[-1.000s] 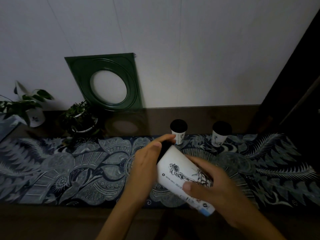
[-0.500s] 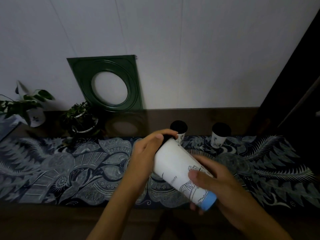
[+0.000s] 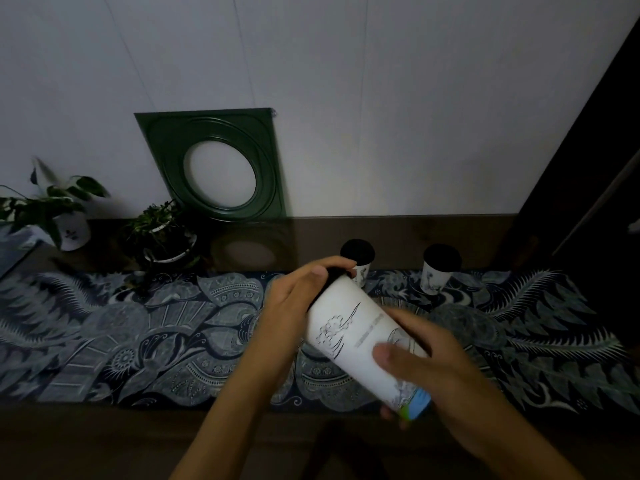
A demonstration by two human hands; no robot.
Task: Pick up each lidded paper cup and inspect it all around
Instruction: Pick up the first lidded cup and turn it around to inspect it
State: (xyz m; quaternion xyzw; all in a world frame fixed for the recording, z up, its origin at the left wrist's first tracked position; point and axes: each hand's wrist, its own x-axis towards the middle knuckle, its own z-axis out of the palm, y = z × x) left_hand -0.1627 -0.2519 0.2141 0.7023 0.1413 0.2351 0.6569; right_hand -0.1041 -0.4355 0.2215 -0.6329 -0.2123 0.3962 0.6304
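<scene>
Held paper cup [image 3: 360,337] sits centre-right of frame, tilted w/ its black lid [image 3: 333,276] toward upper left and its blue-edged base toward lower right, lifted clear of the patterned cloth [image 3: 138,334]. Left hand [image 3: 294,306] is at the lid end: fingers curled over the lid rim, thumb along the top, pressing on the lid (palm side hidden, so contact underneath can't be told). Right hand [image 3: 426,362] wraps the lower body of the cup; thumb lies flat across the printed wall, other fingers curl round the far side and under the base, closed on it. Line drawings and a strip of text show on the white wall btw the two hands.

Two more lidded cups stand upright at the cloth's back edge: one [image 3: 358,261] just behind the left fingertips, one [image 3: 439,270] further right, well apart from both hands.
</scene>
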